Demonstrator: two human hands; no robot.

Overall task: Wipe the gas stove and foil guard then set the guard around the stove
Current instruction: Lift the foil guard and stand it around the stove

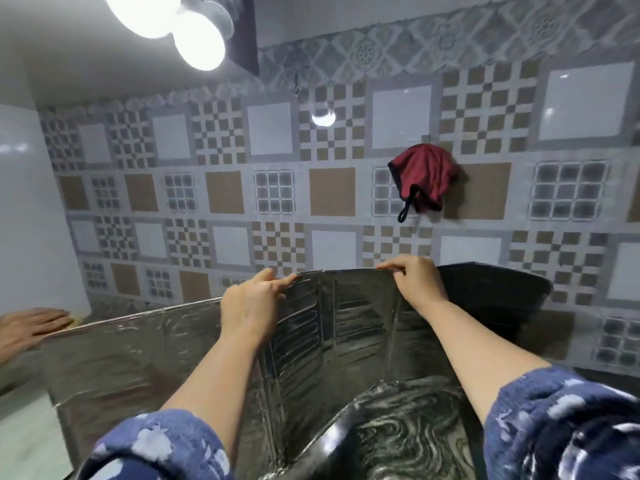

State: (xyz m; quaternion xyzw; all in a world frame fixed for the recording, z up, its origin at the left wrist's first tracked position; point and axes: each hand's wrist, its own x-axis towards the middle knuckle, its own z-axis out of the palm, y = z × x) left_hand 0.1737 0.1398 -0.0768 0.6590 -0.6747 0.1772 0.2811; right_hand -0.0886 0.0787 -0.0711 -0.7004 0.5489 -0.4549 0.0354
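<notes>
Guard (346, 327) stands upright, a folded foil screen of several panels, seen from its shiny inner side. Its top edge runs between both hands; one long panel stretches away to the left of the left fingers, and a darker panel bends off to the right beyond the right fingers. Below the fingers the panels drop to a dark, marbled surface (408, 431); cannot tell whether that is the stove or the desk.

Tiled wall (332, 192) fills the view behind the guard, above and beyond the fingers.

Left hand (251, 303): fingers (284, 281) pinched together on the guard's top edge, thumb toward the camera. Forearm bare, blue patterned sleeve (159, 448) pushed up.

Right hand (415, 277): fingers (391, 264) curled over the same top edge and clamped on it, well apart from the left fingers along the edge.

Third hand (31, 327) lies flat at the far-left frame edge, touching or just beside the outer end of the long panel; contact not clear.

Red cloth (424, 180) hangs on a wall hook, above the right fingers and apart from the guard.

Two lit bulbs (199, 38) overhead, upper left, far above the left fingers.
</notes>
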